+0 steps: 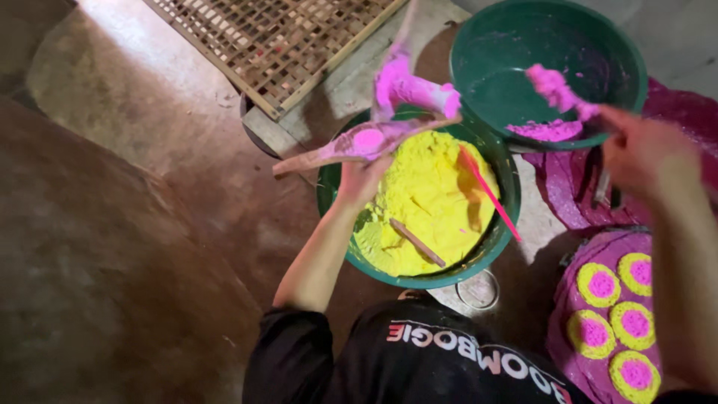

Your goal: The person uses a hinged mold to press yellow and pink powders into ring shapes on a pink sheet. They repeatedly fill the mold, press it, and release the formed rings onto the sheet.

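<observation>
Here the left hand (359, 179) is curled closed around the underside of a flat leaf-shaped wooden paddle (351, 146), smeared pink, holding it level over the near rim of a round green plastic basin (329, 196) filled with bright yellow paste (422, 198). On the paddle sits a rounded pink disc of paste (368, 139), and a larger lump of pink paste (407, 86) stands at its far end. The right hand (643, 153) is blurred; its fingers seem drawn together around something thin that carries a clump of pink paste (553, 88), though whether they pinch it tightly cannot be told. That hand hovers at the near right rim of a second, darker green basin (479, 45), which stands just beyond the yellow one and holds a low heap of pink paste (546, 131) at its bottom. In the yellow paste lie a short brown wooden stick (417, 242) and a slim pink-red rod (490, 193) leaning against the right wall. To the right, a round tray covered in pink (568, 329) carries several flat rounds with yellow rings and pink centres (598, 284). A crumpled pink-stained cloth (561, 179) lies between the tray and the far basin. A woven bamboo lattice (277, 37) rests on the floor at the top, well apart from both hands.
</observation>
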